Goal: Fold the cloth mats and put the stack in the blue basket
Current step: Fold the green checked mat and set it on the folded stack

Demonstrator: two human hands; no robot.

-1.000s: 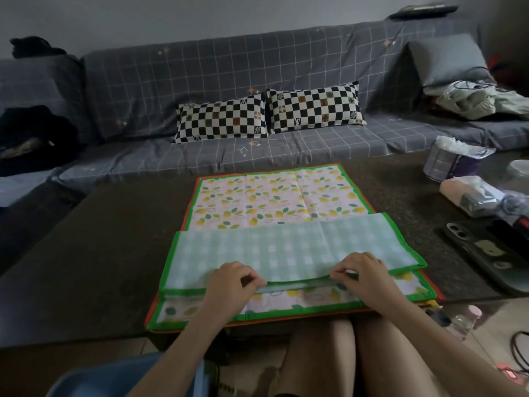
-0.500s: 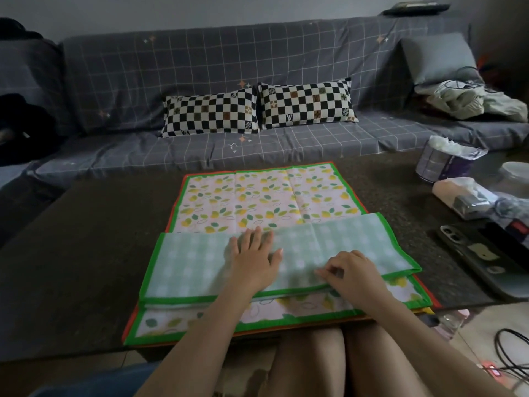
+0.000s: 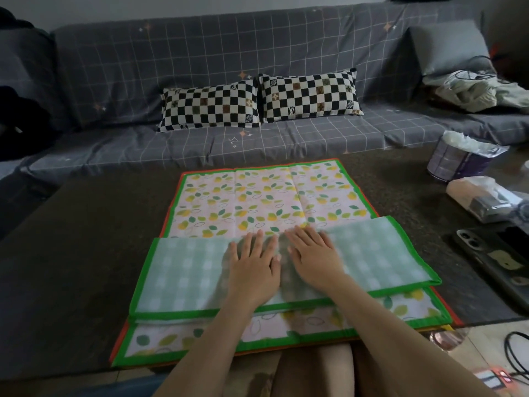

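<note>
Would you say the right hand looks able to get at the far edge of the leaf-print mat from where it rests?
Probably yes: the right hand lies flat on the folded green flap, and nothing stands on the leaf-print mat between it and the far edge.

A dark speckled table (image 3: 86, 253) carries the cloth mats (image 3: 266, 196), stacked flat at its near edge; to the right lie a tissue tub (image 3: 458, 164), a wrapped packet (image 3: 481, 199) and a phone (image 3: 492, 253), well apart from the mats.

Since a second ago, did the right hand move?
Yes. The right hand let go of the near edge of the checked flap and slid away from the person, now lying flat beside the left hand.
</note>
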